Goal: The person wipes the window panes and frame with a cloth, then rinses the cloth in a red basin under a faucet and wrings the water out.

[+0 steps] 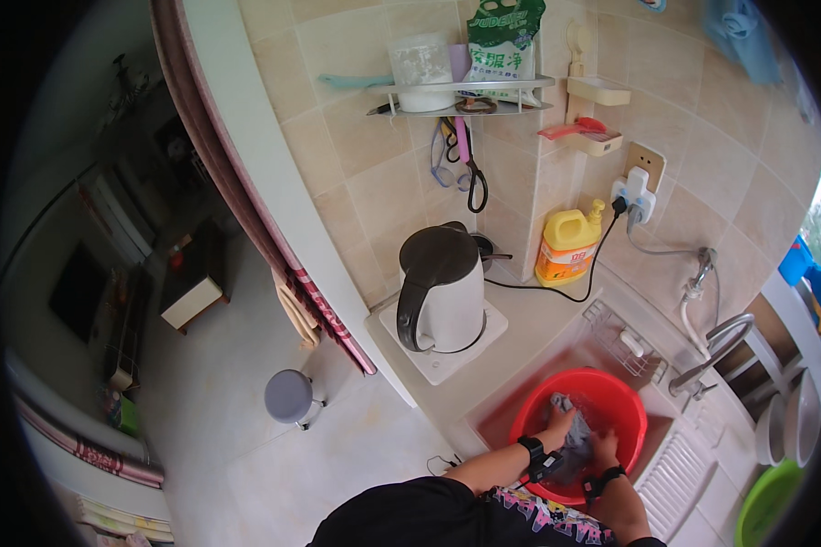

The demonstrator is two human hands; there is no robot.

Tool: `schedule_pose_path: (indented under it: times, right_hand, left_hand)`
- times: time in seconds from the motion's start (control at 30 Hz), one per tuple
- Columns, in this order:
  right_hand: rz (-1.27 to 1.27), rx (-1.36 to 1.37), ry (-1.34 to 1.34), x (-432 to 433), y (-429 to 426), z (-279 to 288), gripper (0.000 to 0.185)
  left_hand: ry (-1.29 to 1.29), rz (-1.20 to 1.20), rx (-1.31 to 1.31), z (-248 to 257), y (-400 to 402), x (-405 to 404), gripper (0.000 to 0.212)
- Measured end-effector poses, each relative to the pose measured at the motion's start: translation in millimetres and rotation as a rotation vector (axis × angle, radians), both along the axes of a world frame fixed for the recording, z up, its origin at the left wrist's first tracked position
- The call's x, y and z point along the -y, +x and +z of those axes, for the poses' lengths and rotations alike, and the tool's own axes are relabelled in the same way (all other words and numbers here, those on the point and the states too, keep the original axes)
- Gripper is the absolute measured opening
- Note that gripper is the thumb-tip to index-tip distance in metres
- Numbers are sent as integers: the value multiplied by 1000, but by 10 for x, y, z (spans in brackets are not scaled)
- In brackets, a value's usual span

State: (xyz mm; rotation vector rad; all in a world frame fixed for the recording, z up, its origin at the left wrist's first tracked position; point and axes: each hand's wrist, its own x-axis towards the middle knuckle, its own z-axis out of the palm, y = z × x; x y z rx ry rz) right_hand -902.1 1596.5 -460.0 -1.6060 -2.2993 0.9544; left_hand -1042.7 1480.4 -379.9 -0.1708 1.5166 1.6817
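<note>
A red plastic basin (633, 417) stands in the sink, with water and a wet grey cloth (576, 435) inside. My left hand (559, 425) grips the upper part of the cloth, and some fabric bunches up past the fingers. On the cloth's right side is my right hand (603, 446), low in the basin and blurred. Its fingers are partly hidden, so whether they hold the fabric is unclear. Both wrists wear black straps with small devices.
A white electric kettle (448, 294) sits left of the sink, its cord running to a wall socket (636, 195). Behind are a yellow detergent bottle (568, 247) and a wire rack (622, 342). A metal faucet (715, 352) and ridged washboard (677, 478) lie to the right.
</note>
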Motion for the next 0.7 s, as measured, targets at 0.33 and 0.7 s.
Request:
schedule_pose_path:
  times: [0.33,0.7]
  right_hand:
    - [432,37,-91,205,81,42,47]
    - [155,-622,-843,754,-428,1444,30]
  left_hand:
    - [-127,-545,-68,-1058,137,125,65]
    - [382,-587,-144,-486,143,489,65]
